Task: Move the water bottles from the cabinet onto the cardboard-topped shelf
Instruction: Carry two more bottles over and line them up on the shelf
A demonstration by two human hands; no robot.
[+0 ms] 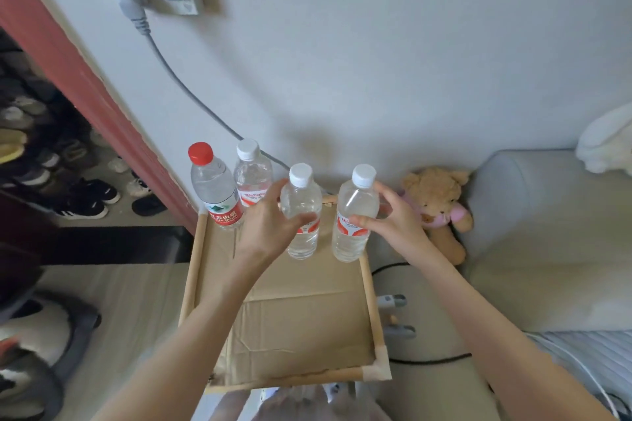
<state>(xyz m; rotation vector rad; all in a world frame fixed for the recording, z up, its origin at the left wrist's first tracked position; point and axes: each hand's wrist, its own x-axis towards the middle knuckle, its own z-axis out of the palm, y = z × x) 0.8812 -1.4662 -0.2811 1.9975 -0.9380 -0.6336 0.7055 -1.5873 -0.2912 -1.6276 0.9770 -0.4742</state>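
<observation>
Several clear water bottles stand upright along the far edge of the cardboard-topped shelf (pixel 301 325). A red-capped bottle (pixel 213 186) is at the far left corner, with a white-capped bottle (pixel 253 174) just right of it. My left hand (pixel 270 222) wraps around a third white-capped bottle (pixel 302 212) from the left. My right hand (pixel 390 219) curls around a fourth white-capped bottle (pixel 355 215) from the right, thumb across its red label. Both held bottles rest on the cardboard. The cabinet is not in view.
A grey cable (pixel 178 79) runs from a wall socket down behind the bottles. A teddy bear (pixel 437 208) sits right of the shelf against a grey sofa (pixel 547 232). Shoes (pixel 85 195) lie on the floor at left. A black cable (pixel 431 361) trails beside the shelf.
</observation>
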